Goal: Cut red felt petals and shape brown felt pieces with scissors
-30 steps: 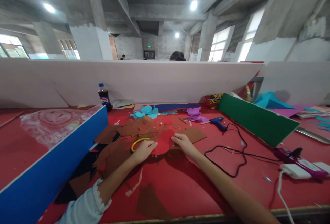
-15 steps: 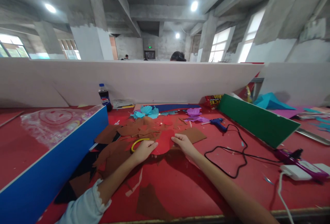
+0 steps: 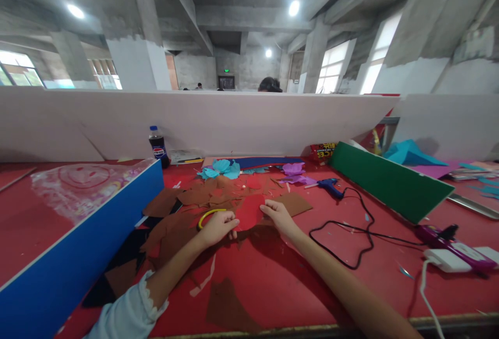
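Observation:
A flat red piece of felt or paper [image 3: 250,212] is stretched between my two hands just above the table. My left hand [image 3: 219,228] pinches its left edge, fingers curled beneath. On the opposite edge, my right hand [image 3: 277,216] grips it between thumb and fingers. Beside my left hand shows a yellow curved handle [image 3: 206,217], perhaps of scissors, partly hidden. Brown scraps [image 3: 171,237] lie under and around the left hand. Behind the right hand rests a larger brown sheet [image 3: 297,204].
A blue board [image 3: 89,235] stands at left, a green board [image 3: 390,183] at right. A blue glue gun [image 3: 330,188] trails its black cord [image 3: 360,245] to a purple power strip [image 3: 456,250]. A cola bottle [image 3: 158,147] stands by the white partition [image 3: 234,120]. Blue and purple paper flowers lie behind.
The red piece has risen and tilted slightly, its lower edge pulling up from between my hands. The left fingers have curled a little. My right hand has hardly moved.

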A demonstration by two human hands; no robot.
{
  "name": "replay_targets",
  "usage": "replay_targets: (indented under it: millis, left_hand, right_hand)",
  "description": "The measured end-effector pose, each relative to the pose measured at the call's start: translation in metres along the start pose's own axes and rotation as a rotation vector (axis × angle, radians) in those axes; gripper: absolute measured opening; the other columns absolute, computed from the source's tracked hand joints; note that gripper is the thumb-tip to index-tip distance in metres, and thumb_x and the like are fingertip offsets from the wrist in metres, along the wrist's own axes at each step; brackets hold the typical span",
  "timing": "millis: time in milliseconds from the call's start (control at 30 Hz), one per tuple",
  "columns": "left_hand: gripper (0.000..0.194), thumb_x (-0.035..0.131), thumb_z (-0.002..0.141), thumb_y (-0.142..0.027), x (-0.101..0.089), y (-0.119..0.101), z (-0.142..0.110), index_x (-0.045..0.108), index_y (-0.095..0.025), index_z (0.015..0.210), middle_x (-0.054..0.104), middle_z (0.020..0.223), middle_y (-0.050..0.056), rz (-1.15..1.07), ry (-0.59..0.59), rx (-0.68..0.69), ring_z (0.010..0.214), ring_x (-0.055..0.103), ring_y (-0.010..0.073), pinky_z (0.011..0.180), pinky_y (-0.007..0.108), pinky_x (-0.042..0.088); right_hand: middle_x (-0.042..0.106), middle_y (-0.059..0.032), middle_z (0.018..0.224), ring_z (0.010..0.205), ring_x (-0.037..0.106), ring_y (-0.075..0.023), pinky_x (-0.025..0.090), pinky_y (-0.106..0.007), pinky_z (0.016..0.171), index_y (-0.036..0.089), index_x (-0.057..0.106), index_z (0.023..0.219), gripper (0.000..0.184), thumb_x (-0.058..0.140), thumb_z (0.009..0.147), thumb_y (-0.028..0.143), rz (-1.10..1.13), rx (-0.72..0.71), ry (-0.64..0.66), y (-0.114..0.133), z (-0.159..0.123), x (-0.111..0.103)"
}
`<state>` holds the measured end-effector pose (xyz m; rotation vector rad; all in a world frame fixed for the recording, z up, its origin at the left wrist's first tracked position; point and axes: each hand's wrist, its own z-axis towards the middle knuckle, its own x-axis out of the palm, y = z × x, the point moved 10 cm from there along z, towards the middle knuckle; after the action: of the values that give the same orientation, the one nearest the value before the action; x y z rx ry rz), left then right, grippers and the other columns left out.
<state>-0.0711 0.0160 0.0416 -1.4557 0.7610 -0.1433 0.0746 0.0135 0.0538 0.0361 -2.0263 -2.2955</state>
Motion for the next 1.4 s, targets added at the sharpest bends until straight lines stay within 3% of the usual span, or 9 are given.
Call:
replay_targets:
  millis: [100,267,400,633,833,1100,1300,1400]
  left_hand:
    - [0.024,0.045,0.073,-0.037,0.000,0.000,0.000,0.038,-0.018,0.061,0.056,0.047,-0.004,0.002,0.006,0.018,0.042,0.051,0.0081,0.043,0.018,0.035]
    - [0.025,0.047,0.073,-0.038,0.002,-0.004,-0.001,0.039,-0.018,0.061,0.055,0.046,-0.005,-0.007,0.008,0.026,0.041,0.050,0.0077,0.044,0.018,0.036]
    - [0.026,0.048,0.073,-0.040,0.002,-0.003,-0.001,0.039,-0.018,0.061,0.054,0.045,-0.006,-0.023,0.000,0.020,0.041,0.050,0.0074,0.044,0.018,0.036]
    - [0.025,0.047,0.073,-0.038,0.004,-0.002,0.000,0.039,-0.018,0.061,0.055,0.045,-0.005,-0.027,0.010,0.033,0.041,0.050,0.0076,0.043,0.018,0.035]
    - [0.029,0.047,0.073,-0.043,0.000,-0.006,-0.002,0.041,-0.017,0.062,0.059,0.049,-0.003,0.001,0.019,0.012,0.040,0.051,0.0079,0.040,0.017,0.032]
    - [0.042,0.033,0.078,-0.049,-0.035,-0.001,0.002,0.050,-0.014,0.063,0.057,0.047,0.000,0.069,-0.090,-0.004,0.034,0.044,0.0068,0.038,0.018,0.032]
    - [0.028,0.048,0.073,-0.040,-0.018,-0.007,-0.005,0.053,-0.016,0.086,0.062,0.063,-0.001,0.244,0.034,0.013,0.042,0.045,0.0070,0.039,0.018,0.029]
    - [0.021,0.047,0.073,-0.037,-0.012,-0.013,-0.006,0.051,-0.016,0.078,0.061,0.059,-0.002,0.288,0.016,0.054,0.043,0.045,0.0069,0.042,0.018,0.030]
  right_hand:
    - [0.061,-0.0019,0.076,0.069,0.055,-0.0150,0.044,-0.025,0.062,0.018,0.059,0.079,0.028,0.063,0.065,0.041,0.114,0.016,0.006,-0.001,-0.002,0.002]
    - [0.064,-0.0047,0.090,0.078,0.060,-0.0169,0.046,-0.029,0.072,0.017,0.059,0.093,0.036,0.069,0.061,0.032,0.328,0.103,0.143,-0.014,-0.008,0.023]
    - [0.066,-0.0062,0.083,0.073,0.061,-0.0160,0.046,-0.029,0.072,0.014,0.062,0.088,0.033,0.069,0.062,0.032,0.295,0.173,0.225,-0.026,-0.012,0.035]
    - [0.066,-0.0040,0.065,0.060,0.059,-0.0135,0.045,-0.026,0.065,0.011,0.065,0.076,0.029,0.066,0.062,0.038,0.177,0.175,0.256,-0.031,-0.011,0.036]
    - [0.065,-0.0033,0.060,0.058,0.060,-0.0132,0.045,-0.025,0.061,0.011,0.062,0.069,0.025,0.064,0.064,0.035,0.133,0.136,0.206,-0.023,-0.009,0.032]
    - [0.057,0.0011,0.046,0.047,0.059,-0.0144,0.038,-0.022,0.045,0.014,0.054,0.063,0.026,0.065,0.059,0.037,0.078,0.110,0.032,-0.026,0.005,0.003]
    - [0.057,0.0009,0.044,0.045,0.057,-0.0135,0.037,-0.022,0.045,0.014,0.054,0.065,0.025,0.063,0.060,0.037,0.056,0.118,0.013,-0.024,0.004,0.002]
    - [0.058,0.0005,0.043,0.044,0.056,-0.0131,0.037,-0.022,0.045,0.014,0.054,0.064,0.026,0.063,0.060,0.038,0.041,0.125,0.027,-0.023,0.002,0.005]
